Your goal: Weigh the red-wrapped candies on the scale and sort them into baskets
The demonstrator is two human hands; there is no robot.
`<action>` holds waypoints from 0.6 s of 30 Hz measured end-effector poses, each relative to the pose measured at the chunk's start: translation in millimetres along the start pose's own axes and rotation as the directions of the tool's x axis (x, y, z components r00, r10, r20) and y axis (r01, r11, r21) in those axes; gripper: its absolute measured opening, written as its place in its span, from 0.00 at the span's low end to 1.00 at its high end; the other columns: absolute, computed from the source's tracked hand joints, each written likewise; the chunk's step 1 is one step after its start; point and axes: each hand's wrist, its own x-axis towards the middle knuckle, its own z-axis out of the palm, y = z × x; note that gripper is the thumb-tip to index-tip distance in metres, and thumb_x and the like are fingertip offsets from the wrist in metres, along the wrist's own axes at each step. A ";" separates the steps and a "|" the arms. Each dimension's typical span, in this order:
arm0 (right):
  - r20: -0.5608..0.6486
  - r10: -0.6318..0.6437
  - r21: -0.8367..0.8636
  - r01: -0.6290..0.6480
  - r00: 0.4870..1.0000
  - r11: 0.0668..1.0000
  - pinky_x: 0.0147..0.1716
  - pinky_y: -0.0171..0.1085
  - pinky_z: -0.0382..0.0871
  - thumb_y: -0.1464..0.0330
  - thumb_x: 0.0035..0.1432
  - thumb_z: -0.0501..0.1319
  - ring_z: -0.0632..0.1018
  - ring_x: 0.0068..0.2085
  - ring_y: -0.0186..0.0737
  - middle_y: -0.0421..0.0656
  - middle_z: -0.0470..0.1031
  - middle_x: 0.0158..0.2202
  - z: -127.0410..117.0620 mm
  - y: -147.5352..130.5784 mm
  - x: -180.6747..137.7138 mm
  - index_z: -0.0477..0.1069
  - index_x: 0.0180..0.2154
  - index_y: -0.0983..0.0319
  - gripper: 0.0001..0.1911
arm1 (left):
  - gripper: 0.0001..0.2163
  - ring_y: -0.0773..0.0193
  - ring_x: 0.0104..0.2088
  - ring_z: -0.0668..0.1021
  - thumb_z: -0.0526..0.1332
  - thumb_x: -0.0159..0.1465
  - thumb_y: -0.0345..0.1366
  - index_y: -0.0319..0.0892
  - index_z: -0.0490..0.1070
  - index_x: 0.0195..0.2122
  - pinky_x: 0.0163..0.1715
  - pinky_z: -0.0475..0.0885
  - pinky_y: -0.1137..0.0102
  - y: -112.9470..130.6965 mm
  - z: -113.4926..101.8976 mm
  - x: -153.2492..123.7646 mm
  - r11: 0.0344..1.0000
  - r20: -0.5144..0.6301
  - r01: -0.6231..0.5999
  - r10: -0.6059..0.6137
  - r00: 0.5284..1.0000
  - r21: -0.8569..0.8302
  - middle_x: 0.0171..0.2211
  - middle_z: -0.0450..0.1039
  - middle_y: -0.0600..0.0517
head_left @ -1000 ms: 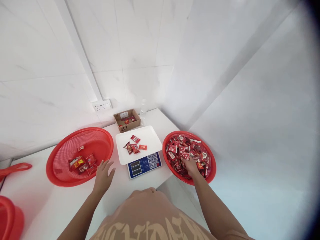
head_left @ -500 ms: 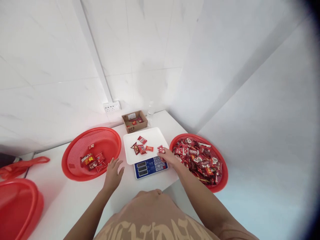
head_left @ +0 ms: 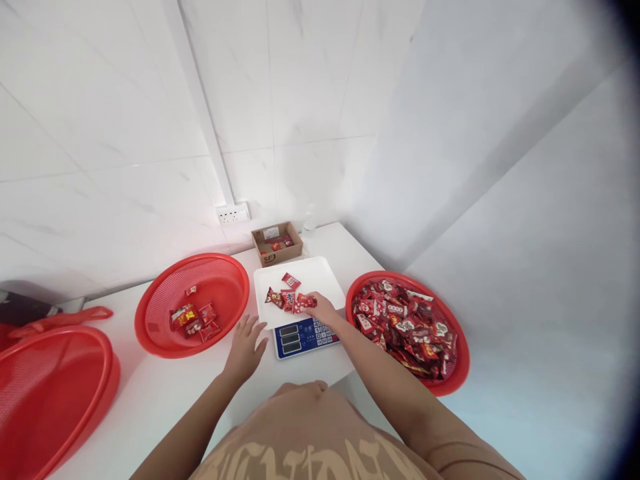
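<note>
My right hand (head_left: 323, 309) reaches over the white weighing pan (head_left: 267, 320), its fingers closed on a red snack packet (head_left: 304, 302) with pale dots. Beside that packet on the pan lie several small wrapped snacks, among them a brown-red packet (head_left: 273, 297) and a red one (head_left: 291, 281) farther back. Below the pan shows the blue panel of the scale (head_left: 299, 337), partly covered by my right hand and wrist. My left hand (head_left: 245, 350) is open and holds nothing; it hovers between the scale and the red basket (head_left: 145, 327) on the left.
Several packets lie in that left basket. A red basket (head_left: 463, 360) heaped with wrapped snacks stands to the right. Behind the pan is a small cardboard box (head_left: 280, 255) with a few packets. Another red basket (head_left: 95, 400) and a red plastic bag (head_left: 65, 323) sit far left.
My right hand has moved left over the pan with the dotted packet, bringing it beside the other snacks. My left hand stays open near the left basket. The view has shifted slightly.
</note>
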 end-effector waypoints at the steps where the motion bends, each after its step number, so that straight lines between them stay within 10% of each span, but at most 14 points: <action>1: 0.006 -0.025 -0.020 0.025 1.000 0.999 0.43 0.37 0.66 0.72 0.41 0.65 0.75 0.40 0.39 0.40 0.75 0.39 0.4 -1.3 1.1 0.70 0.39 0.59 0.18 | 0.15 0.48 0.61 0.60 0.52 0.64 0.39 0.45 0.69 0.49 0.56 0.59 0.47 5.8 1.7 4.8 0.999 0.035 -0.031 0.031 0.999 0.008 0.55 0.66 0.45; 18: -0.041 -0.123 -0.034 0.122 0.992 0.992 0.48 0.40 0.66 0.74 0.53 0.54 0.75 0.42 0.38 0.41 0.76 0.39 -2.7 -0.4 15.5 0.73 0.37 0.59 0.12 | 0.31 0.47 0.65 0.51 0.58 0.59 0.46 0.48 0.53 0.63 0.61 0.41 0.45 35.1 35.2 75.7 0.961 0.374 -0.271 0.230 0.899 0.060 0.63 0.57 0.47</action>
